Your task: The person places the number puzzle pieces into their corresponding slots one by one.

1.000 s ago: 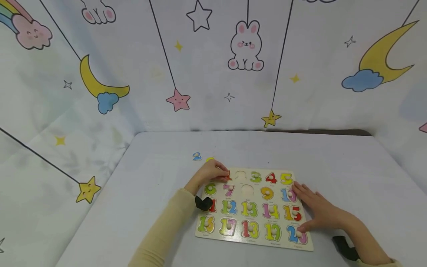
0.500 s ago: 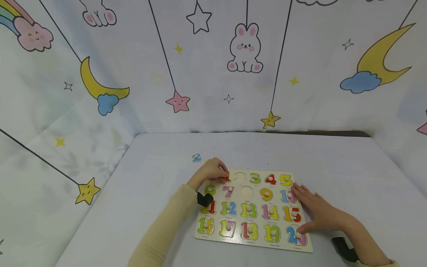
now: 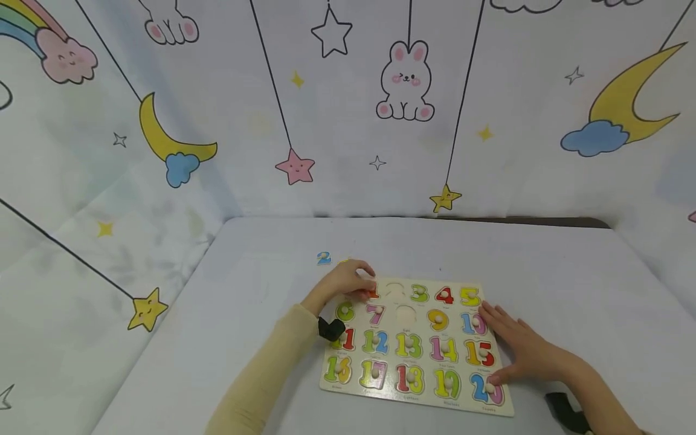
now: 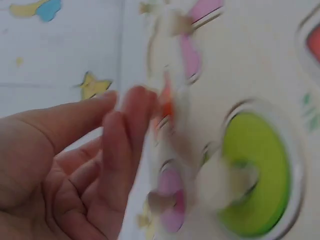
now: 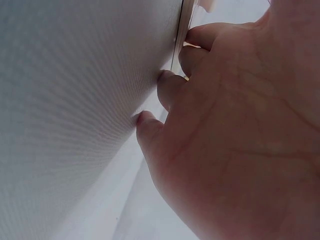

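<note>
A wooden number puzzle board point(image 3: 391, 396) lies on the table with knobbed number pieces in it. At its top left corner my left hand point(image 3: 342, 281) pinches at the red number 1 piece point(image 3: 373, 292); in the left wrist view thumb and fingertips meet right beside that piece, blurred, its knob hidden. Two recesses in the board show bare wood, one right of the 1 point(image 3: 395, 292) and one right of the pink 7 point(image 3: 375, 313). My right hand point(image 3: 530, 350) rests with spread fingers along the board's right edge, thumb by the 20 piece point(image 3: 487, 388).
Behind the board a loose blue number 2 piece point(image 3: 323, 258) lies on the white table point(image 3: 261, 278). A yellow piece point(image 3: 345, 261) beside it is mostly hidden by the left hand. A printed cloth backdrop point(image 3: 348, 133) stands behind the table.
The camera view has shifted slightly. My left hand stays at the red 1 with its fingers barely moved, and my right hand stays on the board's edge.
</note>
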The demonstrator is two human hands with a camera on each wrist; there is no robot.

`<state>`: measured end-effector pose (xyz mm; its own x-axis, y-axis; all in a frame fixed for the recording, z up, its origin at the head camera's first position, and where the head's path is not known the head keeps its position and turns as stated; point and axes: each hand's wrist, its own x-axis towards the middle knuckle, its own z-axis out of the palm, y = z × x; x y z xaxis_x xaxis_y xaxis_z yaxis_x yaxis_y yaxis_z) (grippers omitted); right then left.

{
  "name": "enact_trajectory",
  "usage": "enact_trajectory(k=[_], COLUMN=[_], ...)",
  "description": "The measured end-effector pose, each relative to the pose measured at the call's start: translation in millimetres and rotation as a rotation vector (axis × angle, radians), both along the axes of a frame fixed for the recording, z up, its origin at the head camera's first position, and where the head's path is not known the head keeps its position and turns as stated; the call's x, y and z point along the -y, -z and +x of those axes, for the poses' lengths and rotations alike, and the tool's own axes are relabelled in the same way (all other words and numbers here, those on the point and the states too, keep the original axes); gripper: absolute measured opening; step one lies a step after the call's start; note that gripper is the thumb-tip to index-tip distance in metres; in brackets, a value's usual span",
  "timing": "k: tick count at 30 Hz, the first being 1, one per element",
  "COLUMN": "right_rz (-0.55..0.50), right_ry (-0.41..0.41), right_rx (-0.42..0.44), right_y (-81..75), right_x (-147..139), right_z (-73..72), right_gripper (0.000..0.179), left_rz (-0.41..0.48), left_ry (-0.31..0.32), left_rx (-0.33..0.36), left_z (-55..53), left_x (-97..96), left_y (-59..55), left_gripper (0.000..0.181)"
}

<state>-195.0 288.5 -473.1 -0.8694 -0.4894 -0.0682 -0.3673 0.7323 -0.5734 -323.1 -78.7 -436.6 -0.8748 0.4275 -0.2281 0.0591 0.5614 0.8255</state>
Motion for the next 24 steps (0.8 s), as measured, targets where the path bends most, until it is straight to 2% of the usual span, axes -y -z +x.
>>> enact_trajectory(k=[2,4,6,8,10,13,17,18,21,24], right_rz=[-0.001,0.006,0.012,0.01,0.005,-0.007,-0.016,-0.016,-0.012,-0.004], right_ry=[-0.006,-0.007,-0.004,-0.002,0.001,0.0,-0.008,-0.01,-0.011,-0.009], right_rx=[-0.003,-0.015,-0.018,-0.015,-0.008,-0.001,-0.009,-0.01,-0.018,-0.023], right_y=[1.3,1.4,1.4,2.1,2.3,3.3,3.8,3.6,2.1,-0.6], right_x=[0,0,0,0,0,-1,0,0,0,-1], right_z=[1.0,1.2,1.0,1.0,1.5,2.7,4.1,4.3,4.3,3.5], right_gripper=[0.119,0.119,0.12,0.119,0.119,0.119,0.119,0.118,0.118,0.118], left_rz=[0.078,0.18,0.26,0.294,0.305,0.335,0.389,0.393,0.423,0.444], left_ry=[-0.057,-0.154,-0.277,-0.38,-0.451,-0.482,-0.501,-0.524,-0.568,-0.603], left_rx=[0.005,0.003,0.0,-0.024,-0.027,-0.003,0.085,0.111,0.142,0.134], left_z=[-4.9,-11.8,-19.6,-25.9,-30.3,-32.5,-33.0,-34.2,-37.5,-40.7], left_x=[11.6,26.8,43.3,59.4,72.2,83.4,85.1,84.0,80.6,77.0], left_y=[-3.1,-7.3,-9.0,-6.4,-0.6,10.8,23.2,25.8,28.4,28.3], left_gripper=[0.029,0.031,0.029,0.026,0.023,0.02,0.023,0.027,0.03,0.03])
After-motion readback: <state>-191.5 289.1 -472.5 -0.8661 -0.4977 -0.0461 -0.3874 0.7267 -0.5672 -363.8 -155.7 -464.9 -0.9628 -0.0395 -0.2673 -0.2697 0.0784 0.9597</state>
